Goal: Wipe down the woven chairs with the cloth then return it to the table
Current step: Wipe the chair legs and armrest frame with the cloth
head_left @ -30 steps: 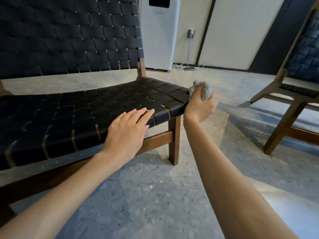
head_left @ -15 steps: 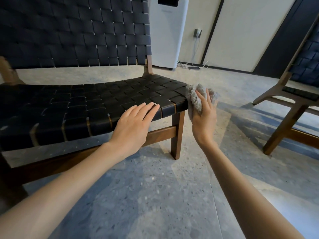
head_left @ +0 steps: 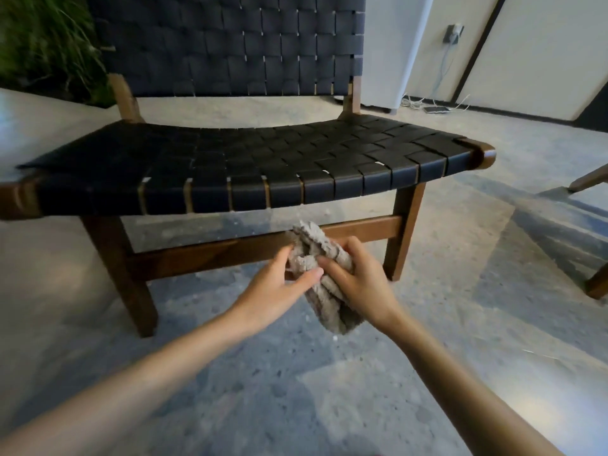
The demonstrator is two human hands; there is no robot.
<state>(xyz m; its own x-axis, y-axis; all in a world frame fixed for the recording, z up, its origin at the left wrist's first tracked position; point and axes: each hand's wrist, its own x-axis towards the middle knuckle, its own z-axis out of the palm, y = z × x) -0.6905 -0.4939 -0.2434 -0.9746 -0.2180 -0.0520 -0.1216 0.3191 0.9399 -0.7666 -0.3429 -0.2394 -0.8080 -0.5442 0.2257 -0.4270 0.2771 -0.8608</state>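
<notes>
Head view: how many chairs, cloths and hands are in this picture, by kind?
Woven chairs: 2, the near chair and the chair at the right edge, only partly in view.
Hands: 2, left hand and right hand.
Cloths: 1, the cloth, held by both hands.
Total: 5.

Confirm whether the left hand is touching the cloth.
Touching. The head view shows the left hand pinching the cloth, which the right hand also grips.

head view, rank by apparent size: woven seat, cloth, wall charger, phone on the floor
1. woven seat
2. cloth, though nearest the camera
3. wall charger and phone: both small and far, too alike to rank
</notes>
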